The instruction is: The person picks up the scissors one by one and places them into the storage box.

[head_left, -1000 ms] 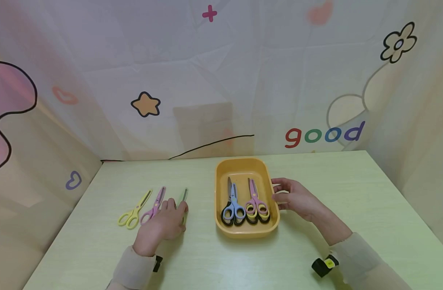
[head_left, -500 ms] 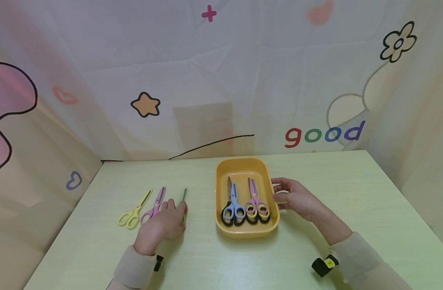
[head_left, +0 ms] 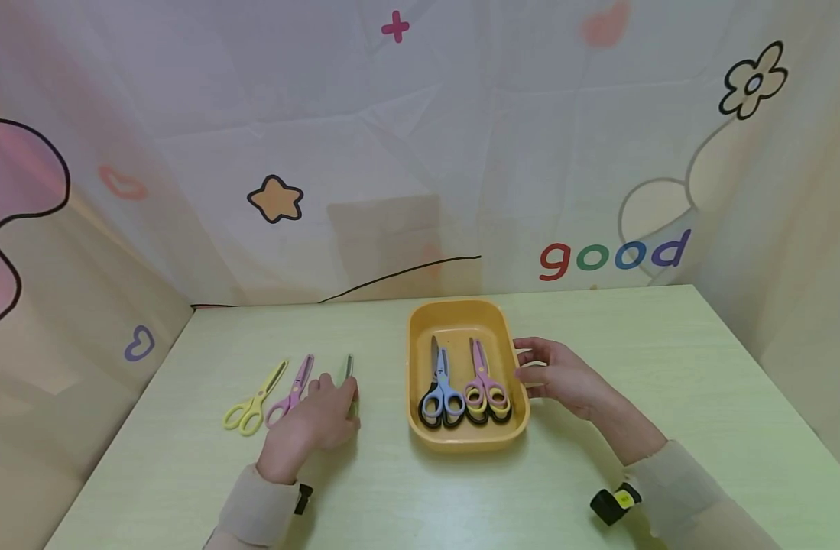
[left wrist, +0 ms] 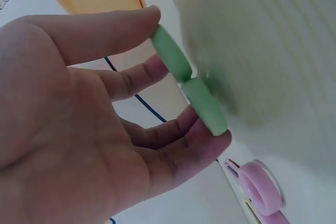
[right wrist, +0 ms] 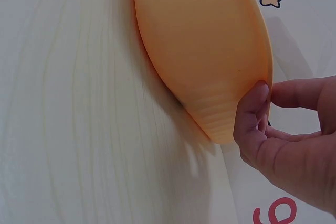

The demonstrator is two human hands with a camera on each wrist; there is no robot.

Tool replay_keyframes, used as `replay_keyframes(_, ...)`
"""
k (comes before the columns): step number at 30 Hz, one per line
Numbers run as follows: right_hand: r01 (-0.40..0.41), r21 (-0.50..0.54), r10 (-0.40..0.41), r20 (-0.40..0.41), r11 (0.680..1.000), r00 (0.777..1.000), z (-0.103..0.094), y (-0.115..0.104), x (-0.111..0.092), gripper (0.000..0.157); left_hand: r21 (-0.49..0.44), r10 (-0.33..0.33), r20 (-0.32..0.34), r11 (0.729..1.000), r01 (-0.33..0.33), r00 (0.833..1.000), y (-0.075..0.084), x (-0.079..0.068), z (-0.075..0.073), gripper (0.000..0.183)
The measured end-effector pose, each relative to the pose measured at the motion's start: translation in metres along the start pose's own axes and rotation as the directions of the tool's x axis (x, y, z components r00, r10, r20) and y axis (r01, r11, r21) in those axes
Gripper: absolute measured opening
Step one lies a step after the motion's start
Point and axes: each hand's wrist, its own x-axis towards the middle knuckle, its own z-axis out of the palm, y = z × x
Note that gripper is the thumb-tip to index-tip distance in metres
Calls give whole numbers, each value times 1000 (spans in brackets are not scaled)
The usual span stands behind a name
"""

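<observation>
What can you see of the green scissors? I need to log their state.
The green scissors have pale green, plastic-looking handles and a grey blade pointing away from the person. They lie on the table, right of the pink scissors, left of the orange tray. The left hand covers the handles, fingertips pinching them.

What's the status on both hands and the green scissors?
Left hand pinches green-handled plastic scissors on the table. Right hand holds orange plastic tray rim. Pink scissors lie close beside.

Orange tray [head_left: 466, 441]; inside, blue scissors [head_left: 442, 386] and pink scissors [head_left: 484, 382]. Left: yellow scissors [head_left: 253, 403], pink pair [head_left: 290, 393], green handles [left wrist: 190, 82].
</observation>
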Motion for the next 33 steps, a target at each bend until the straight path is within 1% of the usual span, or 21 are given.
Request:
replay_keyframes(6,2,-1,-2,-1,1000,1000,0,0,0,62,-32,4,-59,999,-6,998,1,4,3,21)
replay_keyframes(11,0,-4,0,-5,1000,1000,1,-1,-1,62,-41,12,-140,999,-18,990,3,9,5,22)
replay_keyframes(14,-1,-3,1,-5,1000,1000,1,0,0,62,-58,17,-192,998,-28,981,6,10,6,22)
replay_keyframes(18,6,2,-6,-1,1000,1000,0,1,0,63,-115,12,-259,992,-43,966,14,10,5,23)
replay_keyframes(22,14,6,-14,2,1000,1000,0,3,1,63,-163,24,-317,983,-80,948,21,10,4,24)
replay_keyframes(24,16,6,-16,3,1000,1000,1,3,1,62,-179,33,-329,979,-97,944,25,10,5,25)
replay_keyframes(29,12,2,-12,0,1000,1000,2,2,1,62,-231,53,-340,963,-138,939,37,10,3,25)
replay_keyframes(33,2,-4,-2,-3,1000,1000,2,1,1,62,-251,87,-352,950,-184,932,47,10,2,25)
